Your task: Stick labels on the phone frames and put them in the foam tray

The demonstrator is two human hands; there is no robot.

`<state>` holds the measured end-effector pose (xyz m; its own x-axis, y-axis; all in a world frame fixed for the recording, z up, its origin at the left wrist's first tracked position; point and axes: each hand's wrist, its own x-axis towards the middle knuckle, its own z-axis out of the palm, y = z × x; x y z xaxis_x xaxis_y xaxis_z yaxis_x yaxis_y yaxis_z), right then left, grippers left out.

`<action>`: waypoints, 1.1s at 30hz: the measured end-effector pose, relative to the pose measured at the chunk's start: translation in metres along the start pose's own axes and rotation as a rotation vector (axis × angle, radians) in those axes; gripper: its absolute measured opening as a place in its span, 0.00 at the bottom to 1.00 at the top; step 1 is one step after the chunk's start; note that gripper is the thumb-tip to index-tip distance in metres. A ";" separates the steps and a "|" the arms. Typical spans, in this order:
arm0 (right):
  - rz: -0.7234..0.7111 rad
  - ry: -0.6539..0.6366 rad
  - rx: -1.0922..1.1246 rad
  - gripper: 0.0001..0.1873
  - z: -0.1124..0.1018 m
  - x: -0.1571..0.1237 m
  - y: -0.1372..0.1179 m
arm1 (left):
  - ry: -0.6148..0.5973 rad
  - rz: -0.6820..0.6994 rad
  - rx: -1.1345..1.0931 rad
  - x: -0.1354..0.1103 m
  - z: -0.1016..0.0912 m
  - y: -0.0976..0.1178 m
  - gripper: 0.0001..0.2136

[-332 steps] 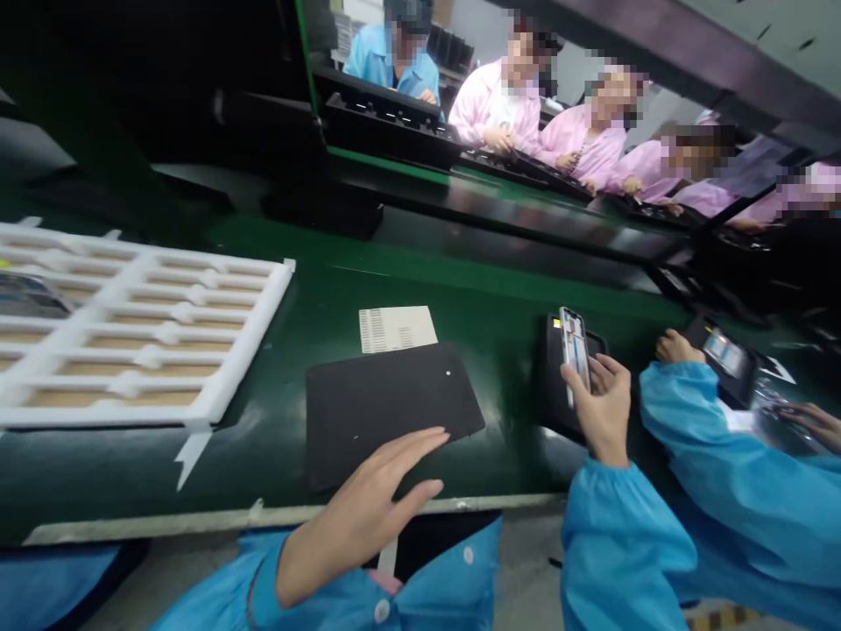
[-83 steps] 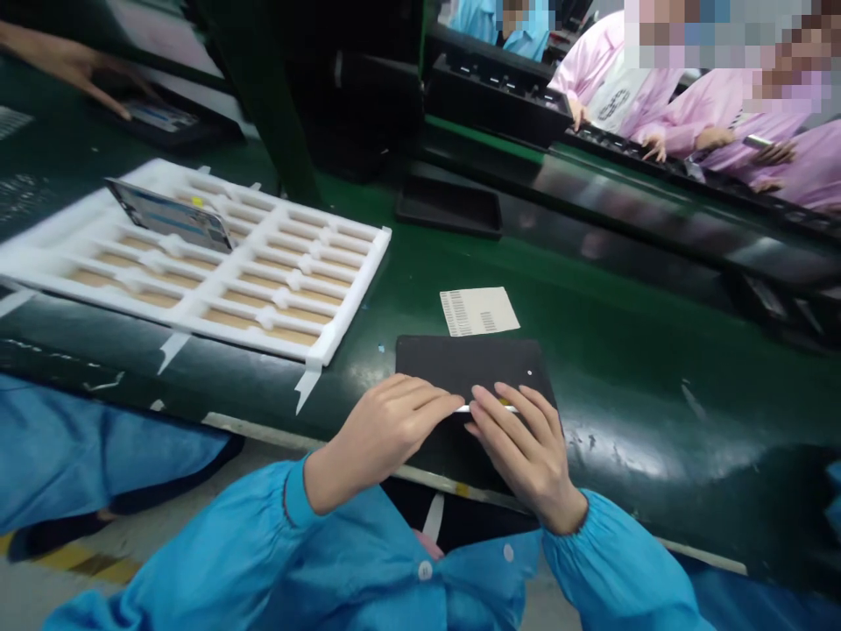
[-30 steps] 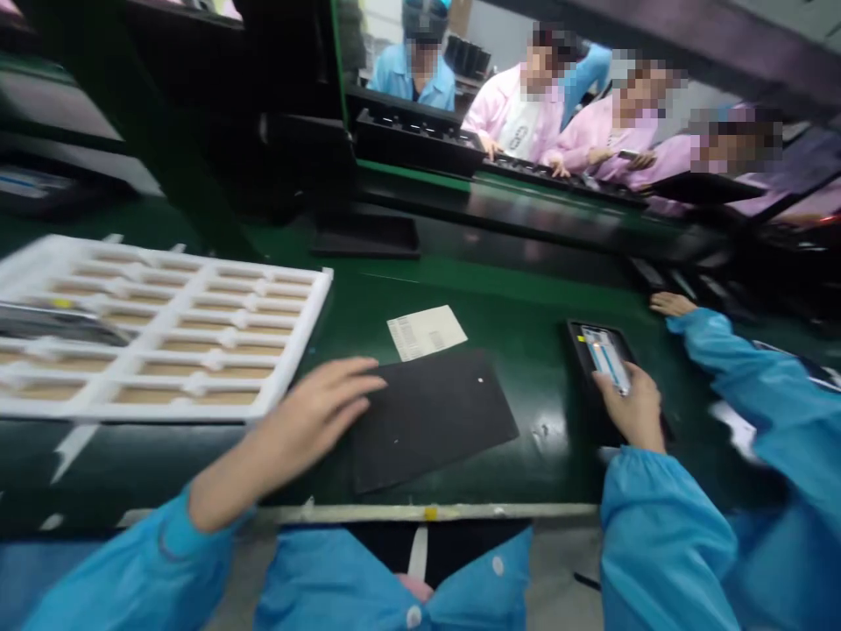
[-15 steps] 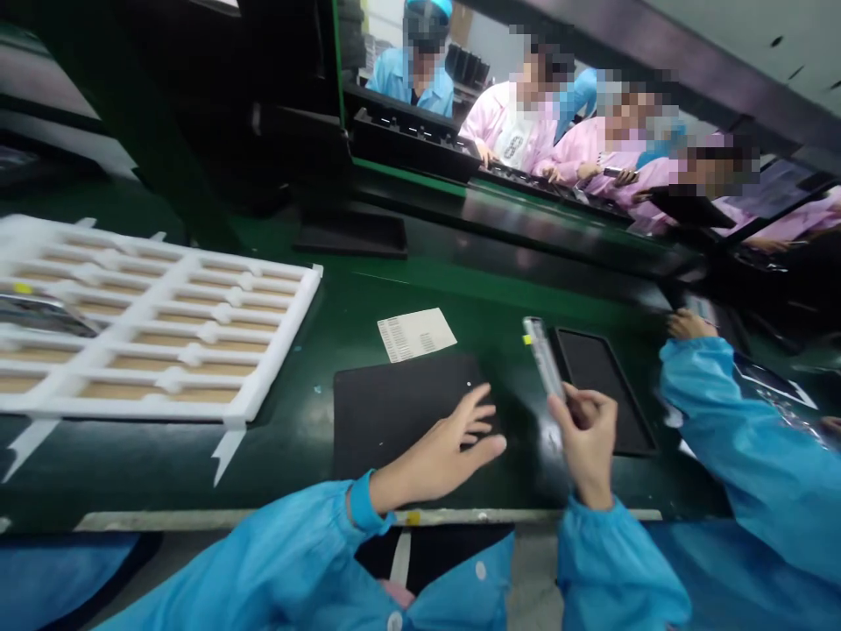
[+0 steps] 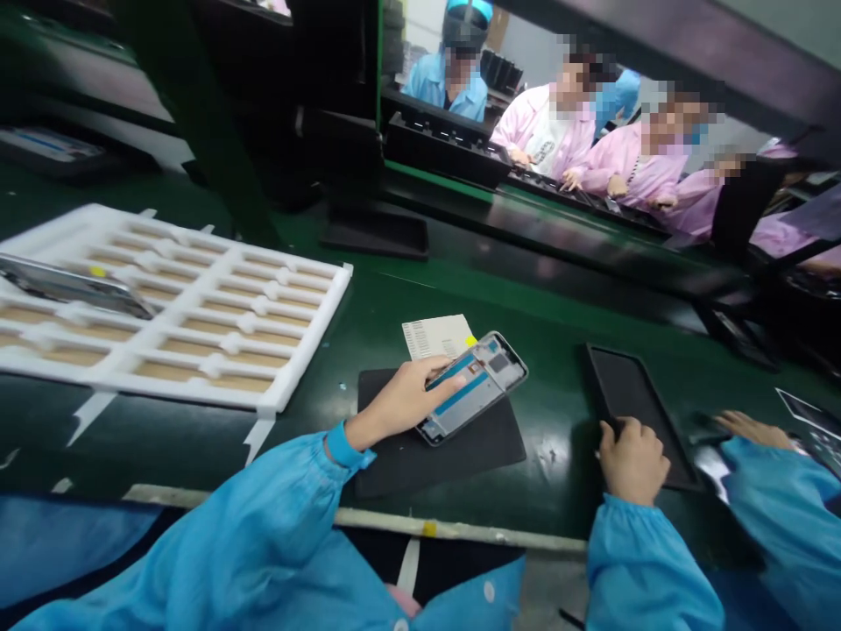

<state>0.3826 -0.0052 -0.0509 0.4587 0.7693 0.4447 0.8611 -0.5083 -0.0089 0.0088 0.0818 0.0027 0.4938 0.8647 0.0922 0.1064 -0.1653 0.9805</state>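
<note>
My left hand [image 5: 400,403] grips a phone frame [image 5: 474,384] with exposed blue and grey insides, holding it over a black mat [image 5: 439,443] on the green belt. My right hand [image 5: 632,456] is closed on the near left edge of an empty black tray [image 5: 640,412] to the right of the mat. A white paper label [image 5: 439,336] with printed lines lies just beyond the mat.
A white foam tray [image 5: 177,307] with several long slots sits at the left; one phone frame [image 5: 72,285] rests in it. A co-worker's blue sleeve [image 5: 788,499] and hand [image 5: 745,427] are at the right. Several people in pink coats work across the line behind black fixtures [image 5: 447,145].
The phone frame passed from my right hand to my left, which now holds it flat over the mat. My right hand dropped onto the black tray's edge.
</note>
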 end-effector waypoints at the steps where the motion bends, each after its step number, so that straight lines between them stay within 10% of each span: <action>1: -0.021 0.010 0.011 0.22 0.000 0.007 0.000 | -0.014 0.011 0.065 0.000 -0.003 0.000 0.17; 10: -0.315 0.070 0.246 0.18 0.024 0.101 -0.148 | -0.181 0.040 0.331 0.001 -0.005 -0.014 0.16; 15: -0.327 0.071 0.334 0.22 0.046 0.104 -0.214 | -0.166 0.065 0.454 0.004 -0.005 -0.027 0.18; 24: -0.299 -0.086 0.531 0.21 0.066 0.098 -0.204 | -0.177 0.063 0.634 0.002 -0.003 -0.030 0.16; 33: -0.695 -0.395 0.833 0.09 0.018 0.057 -0.219 | -0.158 0.154 0.672 0.001 -0.003 -0.033 0.15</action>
<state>0.2245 0.1568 -0.0393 -0.2611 0.9251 0.2755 0.7650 0.3724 -0.5254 0.0031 0.0900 -0.0291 0.6601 0.7370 0.1453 0.5098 -0.5816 0.6339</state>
